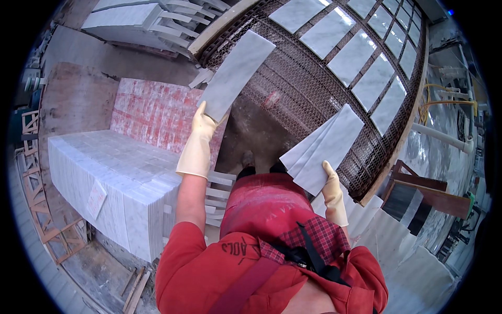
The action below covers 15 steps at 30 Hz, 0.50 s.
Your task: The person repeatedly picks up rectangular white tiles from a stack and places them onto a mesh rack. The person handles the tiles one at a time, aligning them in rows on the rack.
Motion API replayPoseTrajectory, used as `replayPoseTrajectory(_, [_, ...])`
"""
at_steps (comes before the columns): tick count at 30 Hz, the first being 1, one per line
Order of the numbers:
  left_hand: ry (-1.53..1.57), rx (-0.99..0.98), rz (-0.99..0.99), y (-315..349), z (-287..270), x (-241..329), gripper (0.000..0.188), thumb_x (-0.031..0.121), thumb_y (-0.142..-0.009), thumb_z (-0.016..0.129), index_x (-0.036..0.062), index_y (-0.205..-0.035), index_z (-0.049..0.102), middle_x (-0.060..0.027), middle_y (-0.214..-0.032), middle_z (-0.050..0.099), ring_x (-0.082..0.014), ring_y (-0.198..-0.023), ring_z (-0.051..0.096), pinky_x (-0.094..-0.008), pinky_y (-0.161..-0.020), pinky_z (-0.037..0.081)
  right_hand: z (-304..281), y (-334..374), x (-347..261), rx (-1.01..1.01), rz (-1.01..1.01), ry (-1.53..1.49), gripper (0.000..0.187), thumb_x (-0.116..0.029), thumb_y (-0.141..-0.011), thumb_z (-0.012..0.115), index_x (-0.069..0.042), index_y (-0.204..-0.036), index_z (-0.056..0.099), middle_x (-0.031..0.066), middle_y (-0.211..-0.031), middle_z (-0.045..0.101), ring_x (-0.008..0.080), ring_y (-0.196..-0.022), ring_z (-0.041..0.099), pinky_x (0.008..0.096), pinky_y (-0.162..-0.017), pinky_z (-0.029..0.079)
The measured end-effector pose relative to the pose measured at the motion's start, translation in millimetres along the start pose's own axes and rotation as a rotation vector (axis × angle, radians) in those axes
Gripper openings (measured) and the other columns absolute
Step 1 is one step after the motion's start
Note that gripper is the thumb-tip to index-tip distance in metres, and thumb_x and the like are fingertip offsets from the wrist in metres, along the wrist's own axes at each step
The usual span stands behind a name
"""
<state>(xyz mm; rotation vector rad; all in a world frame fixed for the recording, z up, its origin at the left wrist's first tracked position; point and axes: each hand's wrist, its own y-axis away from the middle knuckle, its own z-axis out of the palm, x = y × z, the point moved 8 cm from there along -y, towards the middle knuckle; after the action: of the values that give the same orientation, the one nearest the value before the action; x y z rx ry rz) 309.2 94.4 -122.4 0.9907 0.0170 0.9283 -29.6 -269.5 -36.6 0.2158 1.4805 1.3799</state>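
My left hand (203, 128), in a cream rubber glove, grips the near end of a long grey-white marble tile (238, 73). The tile's far end reaches over the edge of a wire-mesh conveyor (285, 78). In my right hand (332, 192), gloved the same way, are a few similar tiles (332, 146), fanned out and overlapping, with the thumb on top. They are held at the near side of the mesh. Rows of glossy tiles (353, 60) lie spaced apart on the far and right parts of the mesh.
A long block of tightly packed tiles (104, 193) stands at my left, before a red-and-white stained board (151, 104). Another stack (123, 18) is at the far left. A wooden rail (222, 23) edges the conveyor. Corrugated sheets (402, 256) lie at my right, near a dark wood-framed panel (429, 199).
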Motion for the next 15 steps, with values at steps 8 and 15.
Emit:
replayPoseTrajectory(8, [0.005, -0.02, 0.027, 11.6, 7.5, 2.9, 0.048, 0.034, -0.106, 0.056, 0.0164, -0.149, 0.047, -0.0055, -0.151, 0.055, -0.0312, -0.135, 0.056, -0.0679, -0.107, 0.046, 3.9, -1.7, 0.6, -0.04, 0.024, -0.036, 0.049, -0.036, -0.102, 0.062, 0.002, -0.133, 0.064, 0.015, -0.132, 0.069, 0.0283, -0.118, 0.066, 0.0401, -0.111, 0.048])
replayPoseTrajectory(15, [-0.061, -0.122, 0.088, 32.1, 25.9, 5.5, 0.055, 0.045, -0.108, 0.047, 0.0178, -0.156, 0.041, -0.0055, -0.155, 0.051, -0.0309, -0.139, 0.053, -0.0675, -0.11, 0.044, 17.5, 6.0, -3.9, -0.011, 0.043, -0.092, 0.05, -0.036, -0.101, 0.063, 0.002, -0.133, 0.064, 0.0153, -0.132, 0.069, 0.0299, -0.119, 0.066, 0.0412, -0.112, 0.047])
